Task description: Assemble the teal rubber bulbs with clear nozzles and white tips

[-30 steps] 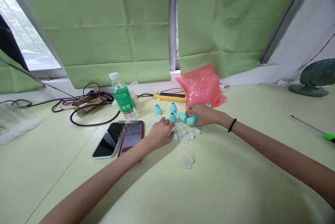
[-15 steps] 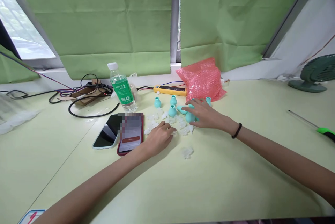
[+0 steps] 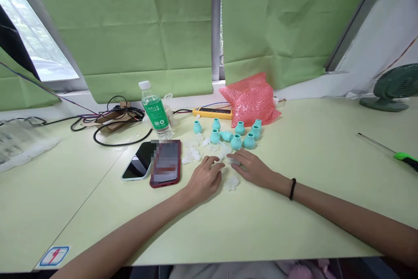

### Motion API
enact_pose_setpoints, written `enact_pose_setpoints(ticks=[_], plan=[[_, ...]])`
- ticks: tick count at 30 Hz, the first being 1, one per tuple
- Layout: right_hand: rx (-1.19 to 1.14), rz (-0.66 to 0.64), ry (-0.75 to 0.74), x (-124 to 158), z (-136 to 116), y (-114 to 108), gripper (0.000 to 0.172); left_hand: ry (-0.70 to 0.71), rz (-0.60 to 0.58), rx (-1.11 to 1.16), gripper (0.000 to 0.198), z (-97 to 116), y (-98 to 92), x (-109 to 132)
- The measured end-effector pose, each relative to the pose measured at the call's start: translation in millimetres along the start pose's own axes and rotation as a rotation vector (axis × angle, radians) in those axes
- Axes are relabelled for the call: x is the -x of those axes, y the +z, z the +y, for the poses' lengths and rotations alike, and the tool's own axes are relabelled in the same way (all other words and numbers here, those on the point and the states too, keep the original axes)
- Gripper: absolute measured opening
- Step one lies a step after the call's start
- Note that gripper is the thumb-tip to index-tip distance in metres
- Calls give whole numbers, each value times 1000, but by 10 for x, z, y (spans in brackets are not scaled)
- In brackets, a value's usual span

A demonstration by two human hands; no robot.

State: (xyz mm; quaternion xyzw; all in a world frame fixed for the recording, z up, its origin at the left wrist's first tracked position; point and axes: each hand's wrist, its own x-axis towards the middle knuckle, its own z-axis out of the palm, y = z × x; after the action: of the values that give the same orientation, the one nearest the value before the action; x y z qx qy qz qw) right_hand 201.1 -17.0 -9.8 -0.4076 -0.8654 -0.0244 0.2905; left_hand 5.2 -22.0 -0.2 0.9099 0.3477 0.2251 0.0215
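Near the table's middle, my left hand rests with curved fingers apart and no object visible in them. My right hand, wearing a black band on its wrist, has thumb and fingers around translucent plastic scraps. Below its fingertips lies a separate crumpled clear scrap. More whitish scraps are spread beyond my left hand. Just past my right hand stand several small turquoise vases; one turquoise vase lies on its side among them.
Two phones, one black-screened and one red-cased, lie left of my hands. Behind them stand a water bottle and coiled cables. A yellow power strip, pink bubble-wrap bag, screwdriver and fan are farther out.
My right hand has come back from above the turquoise vases to the scraps, uncovering the vases. My left hand has shifted slightly toward me and right. The camera view has shifted a little.
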Motion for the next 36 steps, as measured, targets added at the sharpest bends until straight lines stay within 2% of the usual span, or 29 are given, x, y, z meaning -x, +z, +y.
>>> enact_pose_setpoints(ticks=[6, 8, 10, 12, 14, 16, 18, 21, 25, 29, 32, 36], plan=[[-142, 172, 119, 16, -77, -24, 17, -37, -8, 93, 24, -85, 59, -47], [-204, 235, 152, 48, -191, -75, 15, -63, 34, 130, 23, -117, 58, -54], [-279, 250, 112, 114, -368, -131, 15, -83, 67, 110, 22, -132, 43, -53], [-347, 137, -79, 196, -573, -165, 14, -72, 65, 72, 23, -137, 29, -49], [-348, -59, -289, 255, -737, -160, 13, -47, 35, 60, 23, -147, 25, -47], [-305, -160, -368, 263, -796, -124, 14, -40, 12, 77, 22, -165, 31, -51], [-265, -135, -285, 218, -729, -74, 15, -67, 16, 110, 20, -181, 38, -57], [-226, -10, -45, 114, -485, -18, 16, -130, 71, 204, 22, -170, 31, -57], [-278, 80, 138, 57, -271, -21, 17, -190, 190, 465, 21, -47, -19, -26], [-438, 59, 174, 94, -368, -42, 26, -184, 271, 668, 21, 105, -69, 23], [-479, 10, 168, 113, -466, -41, 15, -142, 205, 739, 18, 152, -77, 36], [-532, -5, 220, 106, -490, -45, 20, -209, 144, 804, 16, 119, -67, 24]])
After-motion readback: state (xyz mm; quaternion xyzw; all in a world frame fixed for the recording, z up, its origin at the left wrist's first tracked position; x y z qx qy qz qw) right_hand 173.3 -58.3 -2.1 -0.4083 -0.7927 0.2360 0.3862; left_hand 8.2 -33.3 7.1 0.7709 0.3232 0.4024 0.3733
